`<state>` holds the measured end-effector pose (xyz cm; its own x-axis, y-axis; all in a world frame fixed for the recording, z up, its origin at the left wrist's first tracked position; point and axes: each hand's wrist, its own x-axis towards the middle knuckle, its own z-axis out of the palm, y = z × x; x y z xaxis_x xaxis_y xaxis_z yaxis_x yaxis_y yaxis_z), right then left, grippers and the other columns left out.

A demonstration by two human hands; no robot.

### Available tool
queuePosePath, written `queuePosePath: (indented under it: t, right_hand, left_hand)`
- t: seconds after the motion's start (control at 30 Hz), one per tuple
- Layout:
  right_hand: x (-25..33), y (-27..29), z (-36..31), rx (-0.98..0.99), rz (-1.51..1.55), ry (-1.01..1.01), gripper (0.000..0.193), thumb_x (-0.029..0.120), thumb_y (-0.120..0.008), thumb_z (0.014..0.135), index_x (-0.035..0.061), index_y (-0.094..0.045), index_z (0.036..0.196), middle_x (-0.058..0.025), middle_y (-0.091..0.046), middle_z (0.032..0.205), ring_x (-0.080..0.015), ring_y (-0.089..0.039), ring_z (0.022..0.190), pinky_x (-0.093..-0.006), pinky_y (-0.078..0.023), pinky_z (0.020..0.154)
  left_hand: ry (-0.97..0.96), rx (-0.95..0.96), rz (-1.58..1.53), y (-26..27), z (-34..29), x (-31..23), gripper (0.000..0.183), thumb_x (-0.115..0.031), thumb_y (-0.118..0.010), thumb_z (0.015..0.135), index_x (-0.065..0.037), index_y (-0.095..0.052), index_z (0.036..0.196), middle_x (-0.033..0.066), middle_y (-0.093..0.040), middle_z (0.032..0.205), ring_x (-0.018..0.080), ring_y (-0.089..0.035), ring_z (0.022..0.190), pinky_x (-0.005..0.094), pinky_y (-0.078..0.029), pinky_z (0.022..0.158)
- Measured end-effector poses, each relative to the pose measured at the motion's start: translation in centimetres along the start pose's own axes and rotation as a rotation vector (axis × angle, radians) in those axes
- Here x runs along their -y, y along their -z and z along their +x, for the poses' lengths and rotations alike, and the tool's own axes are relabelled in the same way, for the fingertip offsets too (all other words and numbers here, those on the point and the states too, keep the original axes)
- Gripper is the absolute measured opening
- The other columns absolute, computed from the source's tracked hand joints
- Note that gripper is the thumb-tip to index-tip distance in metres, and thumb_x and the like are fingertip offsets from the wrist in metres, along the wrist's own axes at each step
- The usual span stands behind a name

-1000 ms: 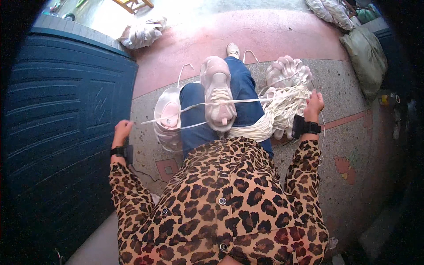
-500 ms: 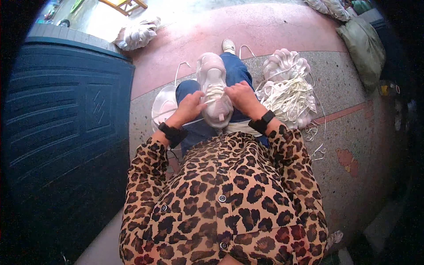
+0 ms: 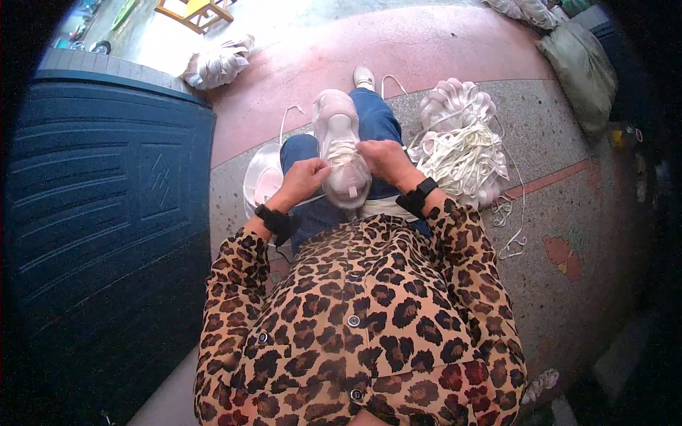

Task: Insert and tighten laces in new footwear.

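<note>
A pale pink sneaker (image 3: 344, 181) lies across my lap between my jeans-clad legs, its toe pointing away from me. White laces (image 3: 342, 151) run in rows over its tongue. At the left side of the lacing, my left hand (image 3: 305, 179) has its fingers pinched together by the lace. My right hand (image 3: 387, 162) is closed at the right side of the lacing, its fingertips pressed against the lace. The lace ends inside both hands are too small to make out clearly.
Right of my leg, a heap of white laces (image 3: 465, 160) lies on stacked pale shoes (image 3: 455, 103). Another shoe (image 3: 266, 181) in clear wrapping is at my left. A blue door (image 3: 106, 213) stands left. A greenish sack (image 3: 579, 78) and a wrapped bundle (image 3: 219, 62) sit farther off.
My left hand's fingers have drawn in to a tighter pinch, and my right hand has curled over the lacing's right edge. The whole view has shifted slightly.
</note>
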<state>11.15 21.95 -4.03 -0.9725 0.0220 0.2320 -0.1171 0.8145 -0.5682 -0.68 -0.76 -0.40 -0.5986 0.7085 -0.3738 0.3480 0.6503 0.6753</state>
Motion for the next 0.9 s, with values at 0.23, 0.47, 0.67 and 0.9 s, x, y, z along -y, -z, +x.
queuePosePath:
  t: [0.23, 0.47, 0.67, 0.9]
  right_hand:
    - [-0.7, -1.8, 2.0, 0.077, 0.004, -0.063, 0.010, 0.015, -0.063, 0.086, 0.0084, -0.066, 0.093, -0.0154, -0.069, 0.081, -0.0366, -0.069, 0.077, -0.0461, -0.055, 0.066]
    - [-1.0, -0.7, -0.3, 0.065, 0.022, -0.159, 0.014, 0.020, -0.064, 0.089, 0.0080, -0.069, 0.093, -0.0185, -0.069, 0.082, -0.0382, -0.068, 0.078, -0.0478, -0.054, 0.068]
    - [0.5, -1.1, 0.4, 0.071, 0.083, -0.113, 0.015, 0.018, -0.063, 0.091, 0.0067, -0.067, 0.099, -0.0189, -0.069, 0.085, -0.0386, -0.068, 0.079, -0.0475, -0.055, 0.069]
    - [0.3, -1.1, 0.4, 0.030, 0.419, -0.081, 0.026, 0.011, -0.064, 0.086, 0.0071, -0.065, 0.111, -0.0206, -0.069, 0.098, -0.0402, -0.067, 0.091, -0.0451, -0.055, 0.078]
  left_hand:
    - [0.063, -0.048, -0.032, -1.0, 0.8, -0.7, 0.026, -0.025, -0.068, 0.087, 0.001, -0.070, 0.088, 0.0117, -0.070, 0.078, 0.0250, -0.066, 0.067, 0.0357, -0.050, 0.062]
    - [0.665, 0.257, -0.837, -0.2, 1.5, -0.7, 0.024, -0.019, -0.068, 0.085, -0.014, -0.054, 0.066, -0.0073, -0.042, 0.059, 0.0063, -0.034, 0.045, 0.0253, -0.021, 0.040]
    - [0.564, 0.289, -0.848, -0.1, 1.1, -0.3, 0.019, -0.017, -0.066, 0.085, -0.009, -0.059, 0.070, -0.0037, -0.047, 0.061, 0.0075, -0.038, 0.046, 0.0253, -0.026, 0.041]
    - [0.313, 0.151, -0.454, 0.6, 1.0, 0.2, 0.025, -0.025, -0.070, 0.086, -0.003, -0.066, 0.075, 0.0015, -0.059, 0.067, 0.0119, -0.055, 0.056, 0.0261, -0.043, 0.050]
